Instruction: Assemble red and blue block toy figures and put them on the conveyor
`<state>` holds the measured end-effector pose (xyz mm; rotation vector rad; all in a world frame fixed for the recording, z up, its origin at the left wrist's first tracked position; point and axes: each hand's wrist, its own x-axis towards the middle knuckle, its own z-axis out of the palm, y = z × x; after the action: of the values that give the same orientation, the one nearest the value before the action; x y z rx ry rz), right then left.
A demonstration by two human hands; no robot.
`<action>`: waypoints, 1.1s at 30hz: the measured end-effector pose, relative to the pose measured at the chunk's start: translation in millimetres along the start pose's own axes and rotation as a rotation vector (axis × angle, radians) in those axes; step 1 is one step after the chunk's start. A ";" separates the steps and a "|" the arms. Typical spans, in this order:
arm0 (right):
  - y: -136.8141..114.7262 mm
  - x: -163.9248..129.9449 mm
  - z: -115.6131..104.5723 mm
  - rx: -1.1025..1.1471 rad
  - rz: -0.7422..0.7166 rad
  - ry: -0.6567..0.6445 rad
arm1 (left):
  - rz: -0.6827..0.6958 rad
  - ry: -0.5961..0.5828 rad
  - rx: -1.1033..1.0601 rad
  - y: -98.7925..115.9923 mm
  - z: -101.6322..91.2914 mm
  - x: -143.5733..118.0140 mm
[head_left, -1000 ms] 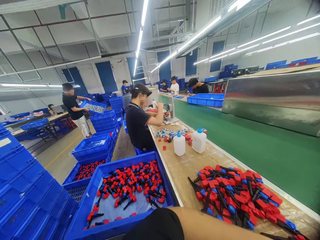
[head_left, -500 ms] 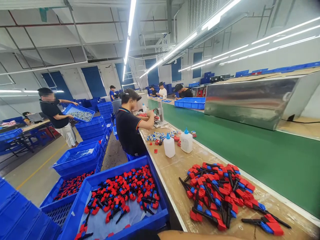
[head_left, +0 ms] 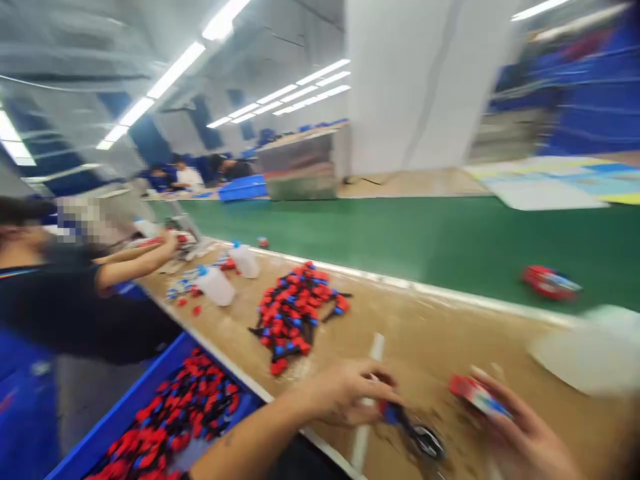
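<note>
Frame is motion-blurred, so fine detail is soft. Left hand (head_left: 345,393) sits low over the counter (head_left: 430,333), forearm coming in from the bottom edge at a shallow angle, wrist roughly level, fingers curled down and pinched on the blue end of a dark tool part (head_left: 413,430) that runs away from the fingertips to a rounded metallic end resting at or just above the counter. Right hand (head_left: 520,437) is at the bottom right, palm turned up and inward, fingers spread and half curled, closed on a small red, white and blue piece (head_left: 477,395) held at the fingertips. The two hands are apart, near each other, with the dark part between them. A white strip (head_left: 369,393) lies on the counter and passes under the left hand. Further back on the counter: a pile of red, blue and black parts (head_left: 295,313), and beyond it two white bottles with blue caps (head_left: 220,283). A blue bin (head_left: 125,413) of the same red and black parts sits below the counter edge on the left. A green conveyor belt (head_left: 400,230) runs behind the counter, with one red piece (head_left: 550,281) lying on it. A co-worker's arm (head_left: 135,261) reaches over the counter at the left.
</note>
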<state>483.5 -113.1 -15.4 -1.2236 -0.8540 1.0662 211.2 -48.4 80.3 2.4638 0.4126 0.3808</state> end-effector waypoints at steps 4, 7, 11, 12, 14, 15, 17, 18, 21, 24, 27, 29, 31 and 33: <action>-2.0 -15.7 -10.8 0.213 0.023 0.057 | 0.185 -0.086 0.299 0.4 -7.4 7.4; -4.6 -12.2 -3.6 0.240 -0.014 0.012 | 0.302 -0.148 0.392 10.2 -6.2 14.8; -8.4 -16.1 0.9 0.253 -0.021 -0.031 | 0.358 -0.247 0.474 22.6 -1.8 24.6; -9.5 -17.6 1.1 0.260 -0.028 -0.042 | 0.362 -0.276 0.498 23.5 -0.8 27.6; -12.6 -20.0 1.4 0.266 -0.044 -0.059 | 0.370 -0.321 0.532 23.2 0.7 33.5; -14.4 -21.2 1.6 0.263 -0.048 -0.061 | 0.375 -0.331 0.538 22.4 1.2 36.1; -18.5 -24.2 2.1 0.253 -0.048 -0.049 | 0.391 -0.338 0.536 20.7 1.7 39.5; -20.4 -26.5 2.4 0.252 -0.048 -0.042 | 0.394 -0.342 0.528 19.8 1.6 40.1; -24.7 -38.2 3.1 0.250 -0.050 -0.060 | 0.357 -0.325 0.434 16.3 0.9 37.4; -26.6 -54.7 4.4 0.181 -0.040 -0.069 | 0.223 -0.218 0.167 11.1 3.4 29.3; -28.0 -68.7 6.9 0.033 -0.005 -0.020 | -0.009 -0.010 -0.174 5.6 13.6 20.8; -28.7 -73.7 9.0 -0.093 -0.008 0.001 | -0.164 0.156 -0.360 3.0 23.8 17.4; -29.2 -75.3 11.0 -0.200 -0.034 0.006 | -0.276 0.278 -0.495 1.7 33.4 16.8; -29.5 -74.7 12.7 -0.259 -0.064 0.002 | -0.331 0.320 -0.562 1.8 40.1 18.6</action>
<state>454.0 -180.8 18.7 -1.4019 -1.0466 0.9223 242.9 -63.5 53.5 1.7562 0.7238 0.6511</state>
